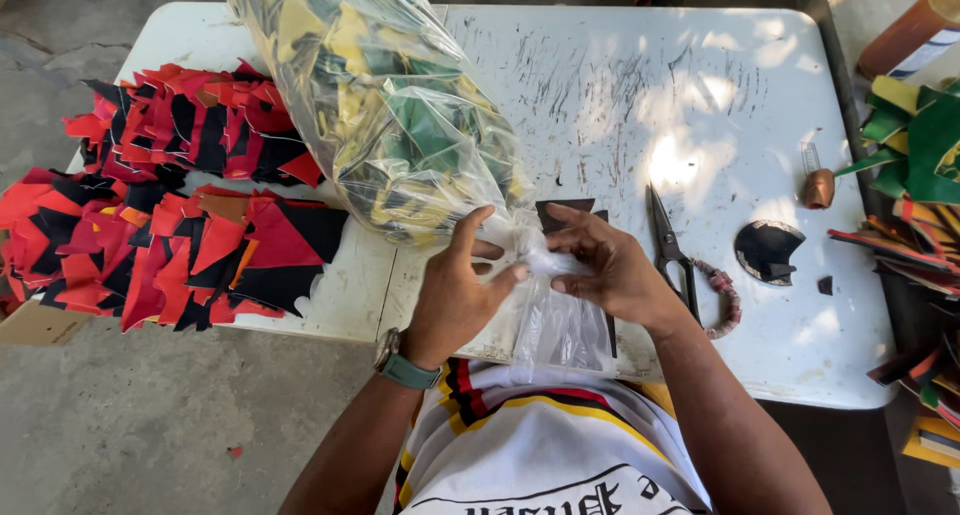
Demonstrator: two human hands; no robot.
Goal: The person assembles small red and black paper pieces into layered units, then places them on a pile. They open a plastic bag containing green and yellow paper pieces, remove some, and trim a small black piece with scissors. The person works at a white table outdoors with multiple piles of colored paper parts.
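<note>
A clear plastic bag stuffed with green, yellow and black cloth pieces lies across the white table. My left hand and my right hand both pinch the bag's twisted neck near the table's front edge. The loose open end of the bag hangs toward my shirt. A small black cloth piece lies just behind my right hand.
Piles of red and black cloth pieces cover the table's left side. Scissors with wrapped handles lie right of my right hand, next to a black cut piece and a small copper-coloured object. Green, yellow and red pieces are stacked at the right.
</note>
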